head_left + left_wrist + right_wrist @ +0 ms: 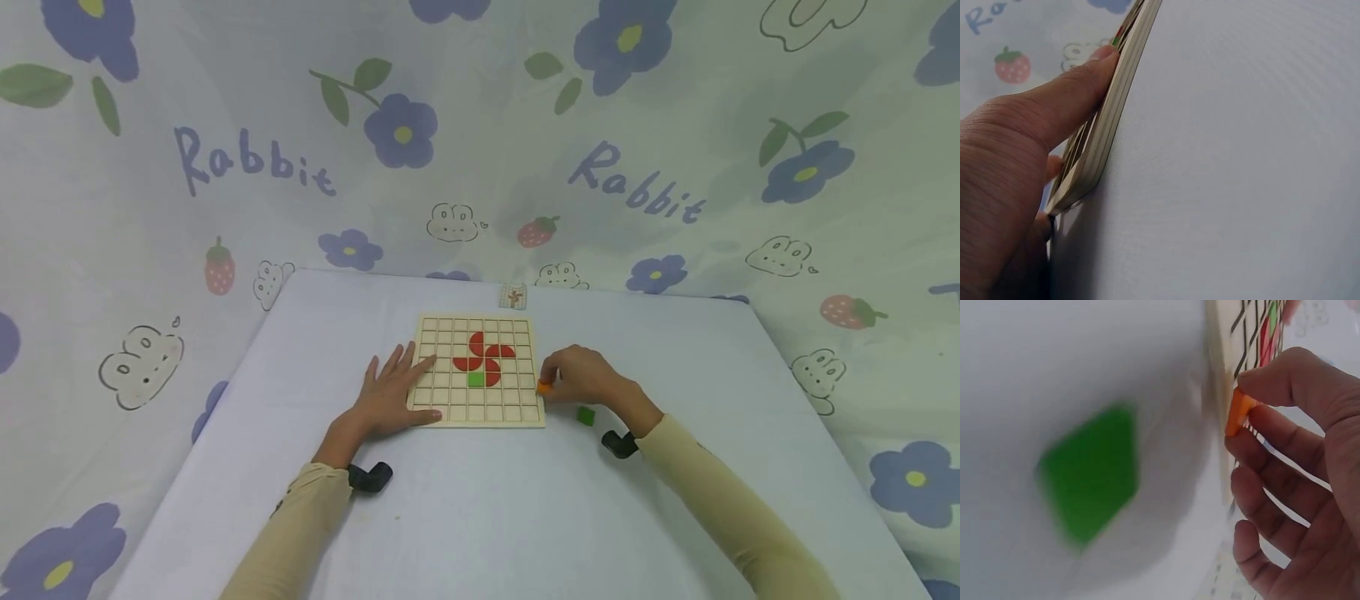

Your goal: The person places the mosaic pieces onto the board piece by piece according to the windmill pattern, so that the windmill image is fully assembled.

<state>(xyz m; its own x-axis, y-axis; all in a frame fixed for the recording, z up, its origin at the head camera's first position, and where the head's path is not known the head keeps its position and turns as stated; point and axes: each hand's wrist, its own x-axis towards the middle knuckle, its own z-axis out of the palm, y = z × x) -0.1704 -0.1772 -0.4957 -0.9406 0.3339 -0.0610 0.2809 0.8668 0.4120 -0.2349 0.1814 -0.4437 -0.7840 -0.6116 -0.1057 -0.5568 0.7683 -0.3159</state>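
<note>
A square wooden grid board (450, 408) lies on the white table, with several red petal-shaped pieces (468, 364) set in a pinwheel at its middle. A green square piece (476, 379) sits in a cell just below them. My left hand (386, 400) rests on the board's left side with fingers spread, the thumb on its front edge. At the right edge of the board, my right hand (585, 375) pinches an orange piece (1239, 411) between thumb and fingers. Below that hand a loose green square piece (1092, 478) lies on the table, apart from the board.
Behind the board lies a small patterned card or packet (513, 296), too small to make out. The table's far edge meets a hanging cloth (480, 150) printed with flowers and rabbits. Dark wrist devices (371, 477) stick out below both wrists.
</note>
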